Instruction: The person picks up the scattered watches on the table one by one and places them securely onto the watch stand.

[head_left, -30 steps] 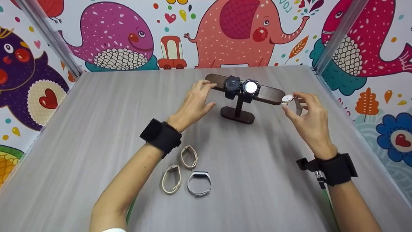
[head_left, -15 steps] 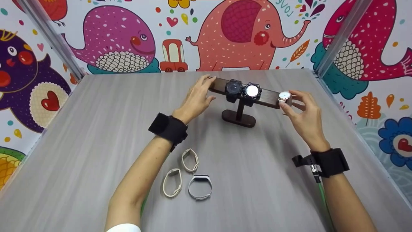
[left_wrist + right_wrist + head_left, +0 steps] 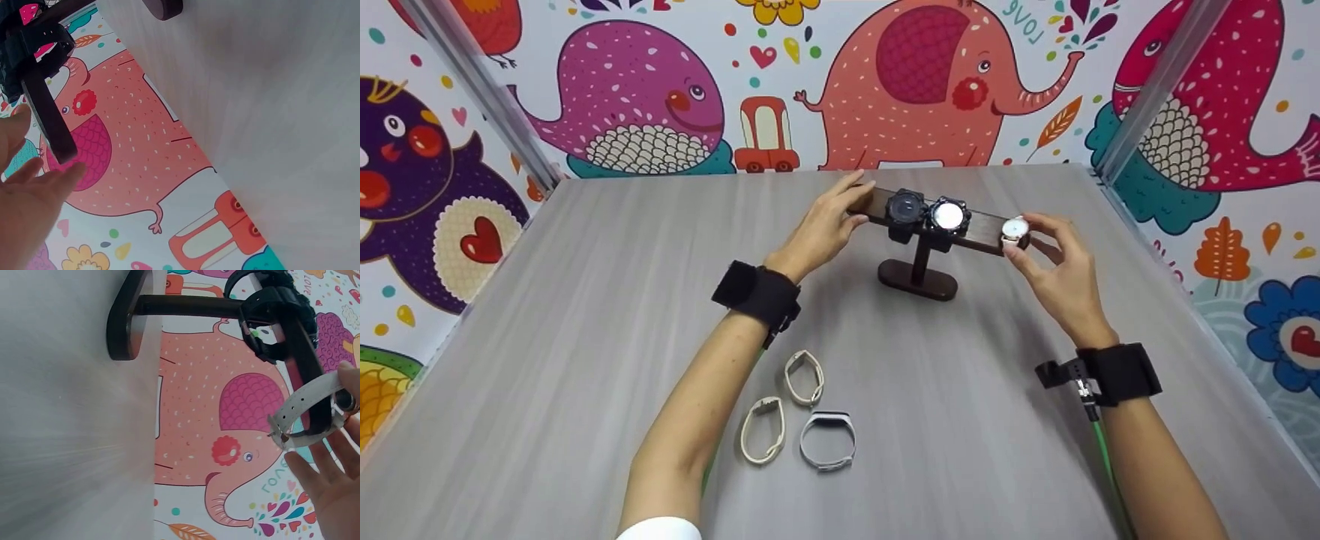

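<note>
A dark wooden watch stand (image 3: 982, 225) stands on the table, its crossbar slanting down to the right. Two black watches sit side by side at its middle: one dark-faced (image 3: 905, 207), the other with a bright, glaring face (image 3: 948, 216). My left hand (image 3: 817, 234) holds the bar's left end, the thumb in front and fingers over the top; the bar end (image 3: 56, 132) lies between them in the left wrist view. My right hand (image 3: 1061, 274) pinches a small white-faced watch (image 3: 1015, 229) at the right end. Its pale strap (image 3: 306, 402) loops around the bar there.
Nearer on the table lie two beige bands (image 3: 805, 379) (image 3: 763, 431) and a white smart band (image 3: 828, 441), all in closed loops. Walls with cartoon animals enclose the table at back and sides. Green cables (image 3: 1102, 457) run from the wrist straps.
My right hand has moved left with the white-faced watch, from beside the bar's right end to around it. My left hand has closed in on the left end.
</note>
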`<state>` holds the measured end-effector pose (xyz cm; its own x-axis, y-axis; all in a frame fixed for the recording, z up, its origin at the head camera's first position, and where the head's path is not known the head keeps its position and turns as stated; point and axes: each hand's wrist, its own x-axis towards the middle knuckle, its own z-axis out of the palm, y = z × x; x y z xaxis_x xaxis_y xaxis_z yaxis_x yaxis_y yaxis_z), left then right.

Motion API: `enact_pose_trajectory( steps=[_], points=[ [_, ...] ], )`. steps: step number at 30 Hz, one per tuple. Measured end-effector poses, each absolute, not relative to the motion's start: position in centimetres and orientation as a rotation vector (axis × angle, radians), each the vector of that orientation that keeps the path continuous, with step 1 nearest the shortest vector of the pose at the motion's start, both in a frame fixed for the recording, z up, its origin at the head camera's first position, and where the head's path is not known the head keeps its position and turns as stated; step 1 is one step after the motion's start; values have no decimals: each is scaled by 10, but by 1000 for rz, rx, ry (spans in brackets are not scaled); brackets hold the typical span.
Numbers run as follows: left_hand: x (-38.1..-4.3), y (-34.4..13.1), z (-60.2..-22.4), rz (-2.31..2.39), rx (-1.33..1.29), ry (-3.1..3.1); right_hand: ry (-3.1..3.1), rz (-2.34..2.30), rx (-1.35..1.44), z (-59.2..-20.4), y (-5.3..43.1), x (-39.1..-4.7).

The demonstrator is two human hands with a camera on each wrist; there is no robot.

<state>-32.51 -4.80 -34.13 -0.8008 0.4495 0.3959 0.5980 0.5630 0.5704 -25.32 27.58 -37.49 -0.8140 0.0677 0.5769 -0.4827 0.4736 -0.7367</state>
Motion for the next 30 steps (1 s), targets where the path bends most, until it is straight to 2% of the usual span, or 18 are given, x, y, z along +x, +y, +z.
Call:
enact_pose_trajectory(
  steps=[21,30],
  points=[
    [-333,-48,-347,-875,-906,-2578,-2207,1555,444,-379,285,-260],
    [-333,-46,-344,-796,-909,-2623,-2336,1395,451,-374,289,-259]
  ],
)
